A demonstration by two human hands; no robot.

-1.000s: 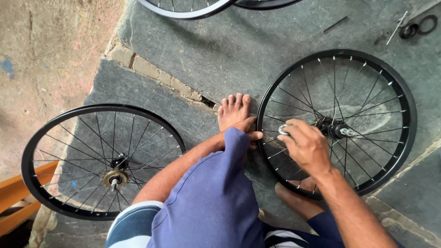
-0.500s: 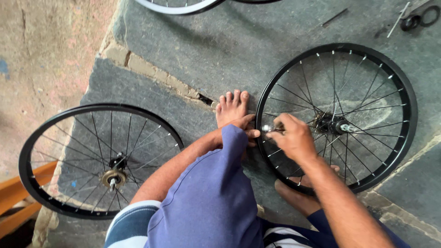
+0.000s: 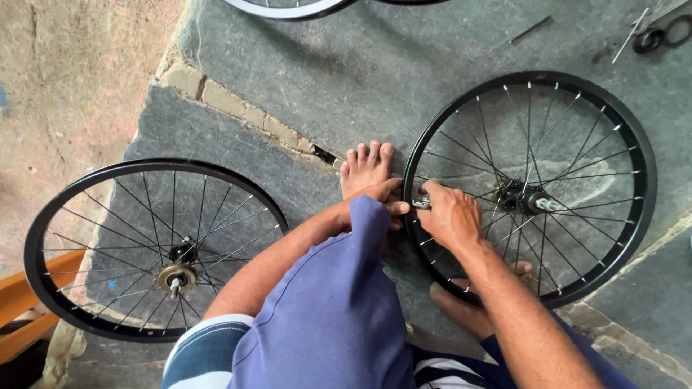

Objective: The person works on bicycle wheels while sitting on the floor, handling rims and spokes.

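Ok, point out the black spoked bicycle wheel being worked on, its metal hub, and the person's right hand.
Black spoked bicycle wheel (image 3: 644,216): head view, on its right rim.
Metal hub (image 3: 520,197): head view, hub body.
Right hand (image 3: 450,216): head view, back of hand.

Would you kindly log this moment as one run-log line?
right hand: grips small metal tool at right wheel rim | left hand: fingers at same rim | bare foot beside rim | left wheel flat, untouched
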